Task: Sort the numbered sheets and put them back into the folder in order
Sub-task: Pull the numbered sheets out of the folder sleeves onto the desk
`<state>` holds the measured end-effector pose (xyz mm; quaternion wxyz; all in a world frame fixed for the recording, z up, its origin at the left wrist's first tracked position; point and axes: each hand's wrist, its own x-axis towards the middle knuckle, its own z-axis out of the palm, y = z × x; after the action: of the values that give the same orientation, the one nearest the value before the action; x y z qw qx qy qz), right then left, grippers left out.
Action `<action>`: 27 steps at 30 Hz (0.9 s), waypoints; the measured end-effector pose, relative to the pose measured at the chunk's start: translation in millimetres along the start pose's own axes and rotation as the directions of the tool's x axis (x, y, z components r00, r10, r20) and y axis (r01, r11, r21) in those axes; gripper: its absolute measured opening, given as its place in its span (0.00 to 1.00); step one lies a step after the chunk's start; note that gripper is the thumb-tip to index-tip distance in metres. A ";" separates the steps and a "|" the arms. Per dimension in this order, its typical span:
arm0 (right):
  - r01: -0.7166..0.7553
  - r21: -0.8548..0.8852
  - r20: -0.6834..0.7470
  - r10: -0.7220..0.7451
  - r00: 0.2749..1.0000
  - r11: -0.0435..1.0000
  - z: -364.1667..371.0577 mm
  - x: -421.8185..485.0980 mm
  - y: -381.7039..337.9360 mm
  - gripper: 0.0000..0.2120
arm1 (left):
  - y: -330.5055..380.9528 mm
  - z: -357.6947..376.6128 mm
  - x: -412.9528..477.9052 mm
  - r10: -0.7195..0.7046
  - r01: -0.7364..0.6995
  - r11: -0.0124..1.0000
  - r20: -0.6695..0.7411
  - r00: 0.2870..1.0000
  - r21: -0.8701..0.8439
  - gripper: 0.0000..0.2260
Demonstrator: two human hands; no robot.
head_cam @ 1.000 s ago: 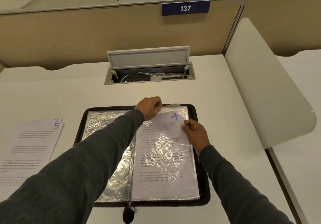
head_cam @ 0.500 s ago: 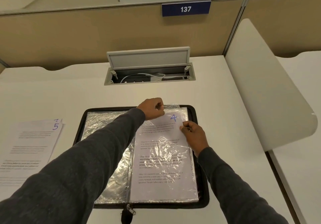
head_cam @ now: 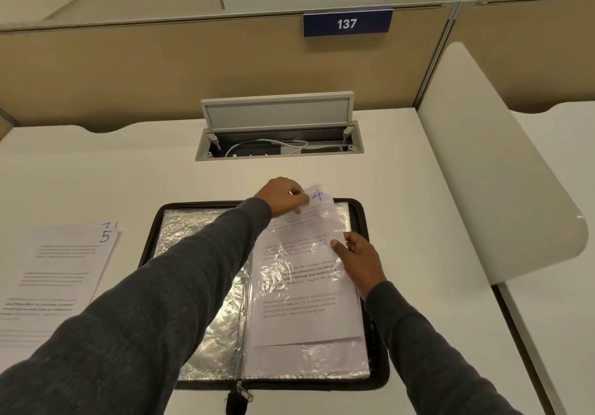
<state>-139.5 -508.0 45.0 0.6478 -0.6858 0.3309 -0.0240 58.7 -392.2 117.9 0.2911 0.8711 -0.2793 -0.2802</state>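
One thin sheet (head_cam: 299, 305), left hand (head_cam: 283, 197) grip; right hand (head_cam: 359, 258) pinches crinkly sleeve (head_cam: 306, 363).

A white bench (head_cam: 96, 173) has a recessed cable box (head_cam: 206, 152) with its lid (head_cam: 277, 115) propped open and a white cable (head_cam: 257, 142) inside. Behind it stands a tan partition (head_cam: 161, 70) bearing a blue sign (head_cam: 347, 23) reading 137. A rounded white divider (head_cam: 492, 173) closes the right side.

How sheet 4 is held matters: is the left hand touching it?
Touching. The head view shows the left hand pinching sheet 4 at its top edge, beside the written number.
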 end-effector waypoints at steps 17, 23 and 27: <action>-0.133 0.054 -0.024 0.135 0.991 0.990 11.5 -33.1 -8.1 0.05 | 12.7 -65.8 -18.8 0.208 -0.244 0.970 -0.538 0.817 0.005 0.18; -0.070 -0.012 -0.044 0.069 0.997 0.997 31.9 -42.0 -24.5 0.08 | 3.1 -111.9 -49.9 0.295 -0.323 0.941 -0.724 0.623 0.105 0.14; -0.028 -0.051 -0.038 0.026 0.999 0.998 54.2 -47.9 -41.1 0.09 | -1.9 -148.0 -77.8 0.380 -0.334 0.913 -0.793 0.476 0.237 0.14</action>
<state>-134.5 -439.8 92.5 0.6238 -0.6971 0.3530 -0.0196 102.2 -288.5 241.6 0.4173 0.8283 -0.2915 0.2341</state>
